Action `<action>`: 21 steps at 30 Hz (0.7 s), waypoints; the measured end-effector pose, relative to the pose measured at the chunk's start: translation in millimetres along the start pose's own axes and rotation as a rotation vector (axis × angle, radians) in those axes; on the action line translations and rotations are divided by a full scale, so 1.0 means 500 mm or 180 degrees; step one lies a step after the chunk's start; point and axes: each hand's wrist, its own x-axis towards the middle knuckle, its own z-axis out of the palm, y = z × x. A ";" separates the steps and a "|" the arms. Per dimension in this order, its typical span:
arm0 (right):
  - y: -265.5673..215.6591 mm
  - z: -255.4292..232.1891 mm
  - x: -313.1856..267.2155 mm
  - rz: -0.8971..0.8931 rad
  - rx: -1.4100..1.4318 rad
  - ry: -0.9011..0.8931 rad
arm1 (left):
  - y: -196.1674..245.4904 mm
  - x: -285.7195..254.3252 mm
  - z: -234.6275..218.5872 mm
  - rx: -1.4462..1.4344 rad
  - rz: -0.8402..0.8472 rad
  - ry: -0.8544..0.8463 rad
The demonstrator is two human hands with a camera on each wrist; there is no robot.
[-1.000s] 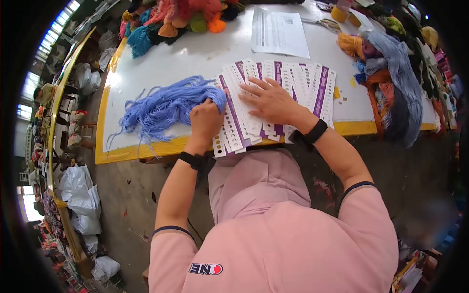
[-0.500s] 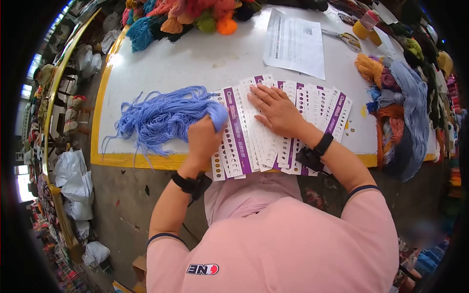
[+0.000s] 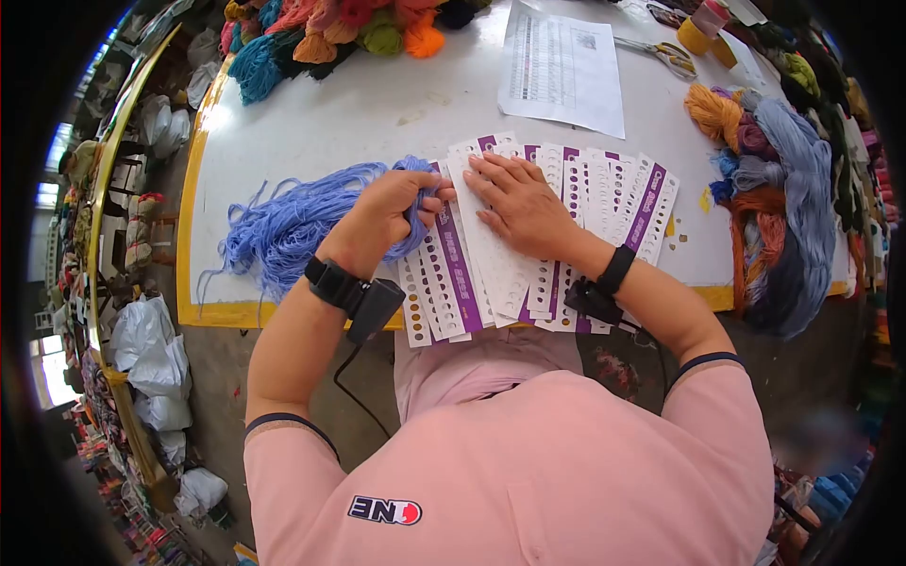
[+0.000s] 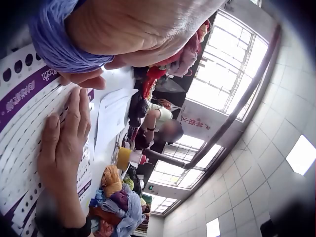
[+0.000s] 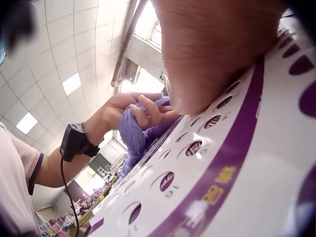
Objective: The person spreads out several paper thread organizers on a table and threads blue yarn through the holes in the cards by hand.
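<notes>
A skein of periwinkle-blue thread (image 3: 297, 222) lies on the table's left, loose strands trailing left. My left hand (image 3: 401, 200) grips its looped right end, the thread wrapped round the curled fingers; in the left wrist view the blue loop (image 4: 59, 47) crosses that hand. Its fingertips are right at the left side of a fanned stack of white and purple punched cards (image 3: 461, 274). My right hand (image 3: 524, 209) rests on the stack, fingers spread and fairly straight. Rows of round holes along a card (image 5: 192, 148) show up close in the right wrist view.
A printed sheet (image 3: 563, 75) lies beyond the cards, with scissors (image 3: 668, 58) to its right. Several coloured skeins (image 3: 755, 189) hang over the table's right front edge; more yarn (image 3: 330, 33) is piled at the back. Yellow tape (image 3: 222, 313) borders the table (image 3: 377, 113).
My left hand has turned over and moved up slightly with the blue thread's looped end, its fingers now pointing at the cards. My right hand stays on the stack.
</notes>
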 end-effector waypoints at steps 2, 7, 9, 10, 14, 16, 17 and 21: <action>-0.003 -0.002 -0.001 -0.0012 0.0062 0.0039 | -0.007 0.001 0.009 0.0347 0.0243 0.0112; -0.008 -0.001 -0.001 -0.0108 0.0215 0.0091 | -0.053 0.026 0.016 0.1115 0.1123 0.0727; -0.009 -0.002 -0.001 -0.0129 0.0156 0.0091 | -0.060 0.028 0.009 0.0647 0.1132 0.0528; -0.009 -0.002 -0.001 -0.0141 0.0166 0.0094 | -0.061 0.028 0.006 0.0612 0.1121 0.0487; -0.011 -0.001 -0.002 -0.0170 0.0168 0.0090 | -0.058 0.018 0.005 0.0268 0.1036 0.0369; -0.011 0.000 -0.001 -0.0186 0.0151 0.0084 | -0.062 0.023 0.005 0.0344 0.1135 0.0441; -0.012 0.002 -0.001 -0.0199 0.0145 0.0082 | -0.071 0.033 -0.002 0.0558 0.1261 0.0532; -0.016 -0.002 -0.003 -0.0182 0.0085 0.0034 | -0.085 0.032 0.003 0.0871 0.1523 0.0824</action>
